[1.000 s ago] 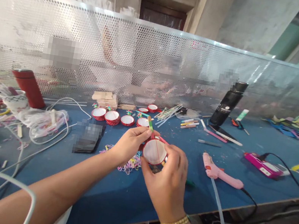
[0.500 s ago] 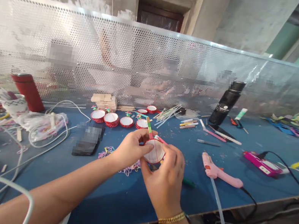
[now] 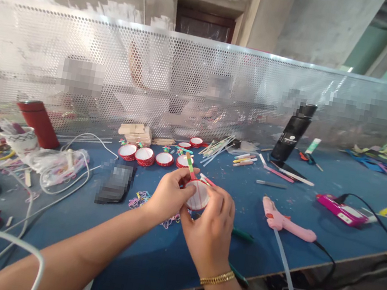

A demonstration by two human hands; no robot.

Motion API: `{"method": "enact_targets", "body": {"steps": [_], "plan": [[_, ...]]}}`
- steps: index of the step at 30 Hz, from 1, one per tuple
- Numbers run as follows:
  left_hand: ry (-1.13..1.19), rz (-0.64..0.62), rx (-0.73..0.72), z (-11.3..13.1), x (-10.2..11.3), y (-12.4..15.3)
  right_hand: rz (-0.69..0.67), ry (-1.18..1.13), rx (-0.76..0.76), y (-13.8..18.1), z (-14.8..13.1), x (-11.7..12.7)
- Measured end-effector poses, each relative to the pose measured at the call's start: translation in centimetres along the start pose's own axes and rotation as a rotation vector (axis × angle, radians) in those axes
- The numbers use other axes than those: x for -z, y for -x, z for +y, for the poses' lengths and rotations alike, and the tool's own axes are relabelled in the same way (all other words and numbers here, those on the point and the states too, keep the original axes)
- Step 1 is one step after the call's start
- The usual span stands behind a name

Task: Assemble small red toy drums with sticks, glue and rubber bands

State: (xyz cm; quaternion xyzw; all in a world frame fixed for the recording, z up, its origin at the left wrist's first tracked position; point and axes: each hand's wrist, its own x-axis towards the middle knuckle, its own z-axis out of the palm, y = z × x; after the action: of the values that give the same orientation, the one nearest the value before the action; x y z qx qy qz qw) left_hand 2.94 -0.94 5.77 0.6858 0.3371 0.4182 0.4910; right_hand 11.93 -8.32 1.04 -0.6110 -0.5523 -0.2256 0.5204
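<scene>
Between my hands is a small round red-rimmed piece (image 3: 198, 196) with a white face, tilted toward me, and a thin line, perhaps a rubber band, runs across it. A flat craft stick (image 3: 189, 162) with green and red bands rises from its far side. My left hand (image 3: 168, 194) is closed on its left edge, thumb on the face. My right hand (image 3: 213, 228) grips the right and lower edge, with a pink stick-like part by its fingers. Tangled pastel rubber bands (image 3: 140, 199) lie beneath, partly hidden by my hands. Similar red-rimmed pieces (image 3: 144, 155) stand in a row behind.
A pink glue gun (image 3: 286, 223) lies at right, near a magenta box (image 3: 341, 211) with cables. A black bottle (image 3: 291, 135) and markers (image 3: 245, 160) are behind. To the left are a phone (image 3: 115, 183), red flask (image 3: 38, 123) and white cables. A perforated metal screen (image 3: 147, 67) borders the table.
Both hands keep hold of the round piece, which has shifted slightly left and turned a little. More of the green object beside my right wrist shows. The camera view has moved slightly.
</scene>
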Motion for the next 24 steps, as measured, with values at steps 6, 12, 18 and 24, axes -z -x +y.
{"method": "enact_targets", "body": {"steps": [6, 12, 18, 24], "plan": [[0.07, -0.007, 0.022, -0.3, 0.3, -0.5, -0.006, 0.005, -0.002, -0.1, 0.0, -0.1], [0.152, -0.01, 0.06, -0.4, 1.5, -1.4, -0.096, -0.024, 0.04, -0.1, 0.2, 0.9], [0.157, -0.003, 0.112, -0.4, 2.2, -1.8, -0.107, -0.012, 0.091, -0.8, 0.3, 3.8], [0.126, -0.063, 0.144, 0.0, 2.4, -1.8, -0.16, -0.092, 0.13, -4.4, 1.7, 5.2]]}}
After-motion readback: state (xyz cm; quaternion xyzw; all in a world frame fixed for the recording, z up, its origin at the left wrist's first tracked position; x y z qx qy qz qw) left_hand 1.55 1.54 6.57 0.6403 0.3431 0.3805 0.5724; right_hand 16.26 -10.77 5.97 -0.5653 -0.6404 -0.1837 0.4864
